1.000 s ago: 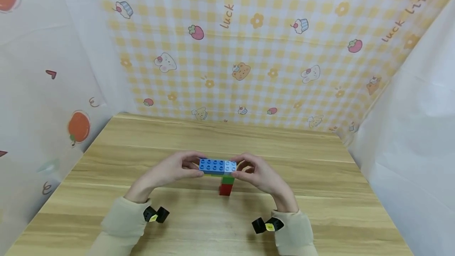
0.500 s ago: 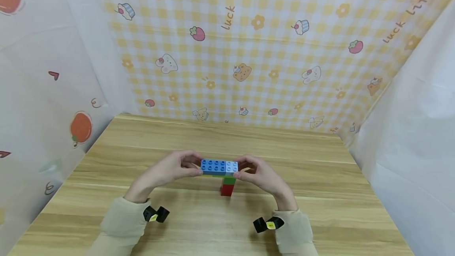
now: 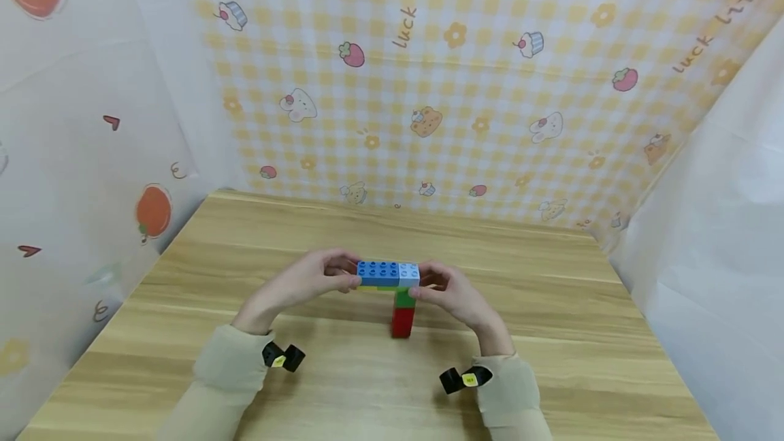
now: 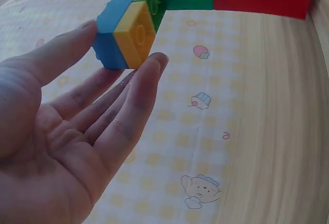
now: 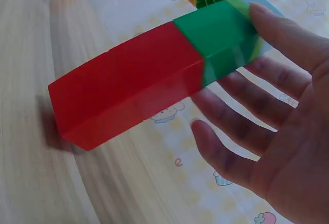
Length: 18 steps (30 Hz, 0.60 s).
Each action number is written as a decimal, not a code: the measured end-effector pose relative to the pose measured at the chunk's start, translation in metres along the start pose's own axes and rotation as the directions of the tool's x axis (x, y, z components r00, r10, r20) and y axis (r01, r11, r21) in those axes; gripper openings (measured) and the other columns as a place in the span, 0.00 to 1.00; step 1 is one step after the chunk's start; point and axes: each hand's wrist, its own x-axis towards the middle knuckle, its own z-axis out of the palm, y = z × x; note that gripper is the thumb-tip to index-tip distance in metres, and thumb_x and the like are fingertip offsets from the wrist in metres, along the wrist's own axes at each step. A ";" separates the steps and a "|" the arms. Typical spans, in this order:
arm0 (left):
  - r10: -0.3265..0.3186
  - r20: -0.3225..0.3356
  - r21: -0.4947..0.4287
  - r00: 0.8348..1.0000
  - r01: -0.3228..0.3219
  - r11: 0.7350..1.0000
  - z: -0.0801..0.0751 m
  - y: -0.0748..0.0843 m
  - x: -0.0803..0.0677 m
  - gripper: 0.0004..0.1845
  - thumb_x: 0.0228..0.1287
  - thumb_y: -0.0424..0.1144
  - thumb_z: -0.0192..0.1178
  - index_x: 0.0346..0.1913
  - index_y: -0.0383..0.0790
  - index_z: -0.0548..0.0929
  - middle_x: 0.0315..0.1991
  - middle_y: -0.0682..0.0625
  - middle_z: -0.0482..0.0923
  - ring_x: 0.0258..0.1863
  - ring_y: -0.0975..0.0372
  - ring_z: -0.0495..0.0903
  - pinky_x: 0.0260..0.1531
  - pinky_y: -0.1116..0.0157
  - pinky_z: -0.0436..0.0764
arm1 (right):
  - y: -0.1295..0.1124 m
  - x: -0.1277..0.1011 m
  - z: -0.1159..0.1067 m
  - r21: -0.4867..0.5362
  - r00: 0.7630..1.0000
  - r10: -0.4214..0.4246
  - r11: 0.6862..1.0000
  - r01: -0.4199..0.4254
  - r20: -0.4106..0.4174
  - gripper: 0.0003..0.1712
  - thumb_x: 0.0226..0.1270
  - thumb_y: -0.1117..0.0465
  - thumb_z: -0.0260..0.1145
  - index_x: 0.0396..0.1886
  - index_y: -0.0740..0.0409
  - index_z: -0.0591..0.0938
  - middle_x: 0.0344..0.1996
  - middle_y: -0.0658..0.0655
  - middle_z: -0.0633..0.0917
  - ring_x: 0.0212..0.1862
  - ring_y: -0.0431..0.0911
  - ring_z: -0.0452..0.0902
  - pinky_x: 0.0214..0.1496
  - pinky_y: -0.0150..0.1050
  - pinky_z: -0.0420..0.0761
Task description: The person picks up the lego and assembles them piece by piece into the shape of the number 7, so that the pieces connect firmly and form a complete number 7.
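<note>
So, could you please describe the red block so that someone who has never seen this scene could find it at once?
Start at the wooden table and go to its middle, where two hands hold a small brick structure by its ends. Below the blue top row, a green brick hangs down; the red block is the lowest piece under it, the only red one.

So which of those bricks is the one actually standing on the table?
The red brick: it is the lowest piece of the column, its base on the wooden table. The green brick sits on it, the blue bricks across the top.
</note>
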 end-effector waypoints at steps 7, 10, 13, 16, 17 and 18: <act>-0.018 0.006 -0.076 1.000 0.019 0.997 -0.005 0.000 0.023 0.26 0.71 0.45 0.59 0.64 0.33 0.71 0.48 0.41 0.82 0.44 0.50 0.83 0.47 0.51 0.79 | -0.003 0.006 -0.012 0.091 0.997 0.039 0.995 -0.034 -0.064 0.18 0.70 0.60 0.65 0.56 0.62 0.78 0.47 0.61 0.80 0.47 0.54 0.76 0.51 0.56 0.78; -0.049 0.004 -0.108 0.999 0.050 0.993 -0.006 -0.003 0.034 0.27 0.70 0.47 0.60 0.65 0.35 0.71 0.49 0.40 0.81 0.45 0.51 0.83 0.50 0.49 0.77 | -0.001 0.010 -0.017 0.107 0.994 0.083 0.991 -0.076 -0.068 0.20 0.71 0.57 0.64 0.56 0.62 0.78 0.47 0.61 0.80 0.46 0.53 0.77 0.49 0.52 0.79; -0.088 0.005 -0.152 0.996 0.088 0.984 -0.006 -0.008 0.046 0.29 0.69 0.49 0.60 0.66 0.36 0.70 0.51 0.39 0.80 0.46 0.50 0.83 0.52 0.49 0.76 | 0.004 0.016 -0.023 0.141 0.987 0.149 0.980 -0.138 -0.065 0.22 0.71 0.54 0.64 0.58 0.63 0.77 0.46 0.60 0.80 0.44 0.52 0.78 0.48 0.49 0.80; -0.122 0.002 -0.218 0.993 0.119 0.969 -0.005 -0.014 0.060 0.29 0.69 0.48 0.61 0.66 0.35 0.70 0.52 0.36 0.78 0.47 0.50 0.82 0.53 0.49 0.75 | 0.009 0.022 -0.028 0.209 0.973 0.223 0.956 -0.205 -0.064 0.24 0.71 0.52 0.63 0.59 0.65 0.75 0.44 0.59 0.80 0.42 0.50 0.79 0.49 0.51 0.79; -0.130 -0.002 -0.237 0.991 0.126 0.963 -0.004 -0.017 0.065 0.29 0.69 0.48 0.61 0.65 0.34 0.71 0.52 0.36 0.78 0.47 0.50 0.82 0.53 0.49 0.76 | 0.011 0.025 -0.030 0.235 0.966 0.248 0.945 -0.226 -0.067 0.25 0.72 0.52 0.63 0.59 0.65 0.75 0.43 0.58 0.81 0.41 0.50 0.80 0.50 0.52 0.79; -0.134 -0.004 -0.251 0.991 0.129 0.959 -0.003 -0.019 0.069 0.28 0.70 0.48 0.60 0.65 0.33 0.71 0.52 0.35 0.78 0.47 0.49 0.82 0.53 0.49 0.76 | 0.012 0.027 -0.032 0.252 0.961 0.268 0.937 -0.243 -0.069 0.26 0.72 0.52 0.63 0.60 0.65 0.74 0.43 0.58 0.81 0.40 0.49 0.80 0.50 0.52 0.79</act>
